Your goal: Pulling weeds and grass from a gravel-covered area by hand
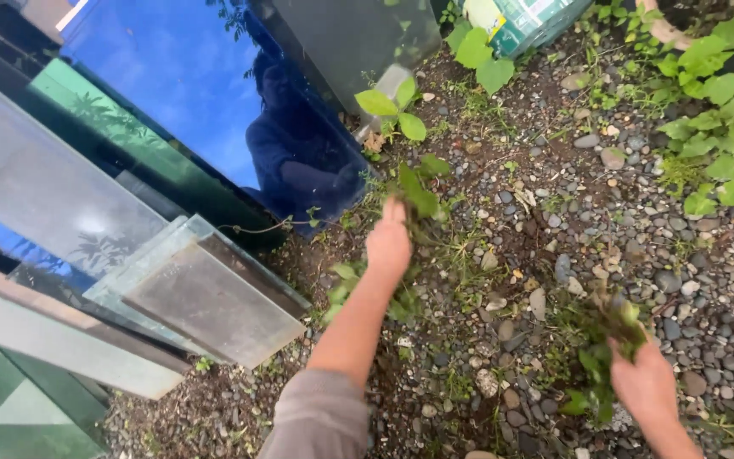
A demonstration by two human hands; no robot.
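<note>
right hand (646, 384) clutching limp leafy weeds (602, 340); left hand (389, 242) gripping broad-leaf weed (416, 192) beside glass panes (206, 293), pebbly gravel (707, 289).

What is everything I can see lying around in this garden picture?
Leaning glass panes: several, blue, green and grey, left side, against each other.
Grey flat slab: one, lower left, atop the panes.
Gravel ground: many grey and brown pebbles on dark soil, centre and right.
Broad-leaved green plants: a cluster, upper right.
Small leafy seedling: one, green, top centre by the glass.
Green and white container: one, top edge, partly cut off.
Green leafy weed: one, gripped by the left hand.
Bunch of pulled green weeds: one, in the right hand.
Left hand: centre, grey sleeve behind.
Right hand: lower right.
</note>
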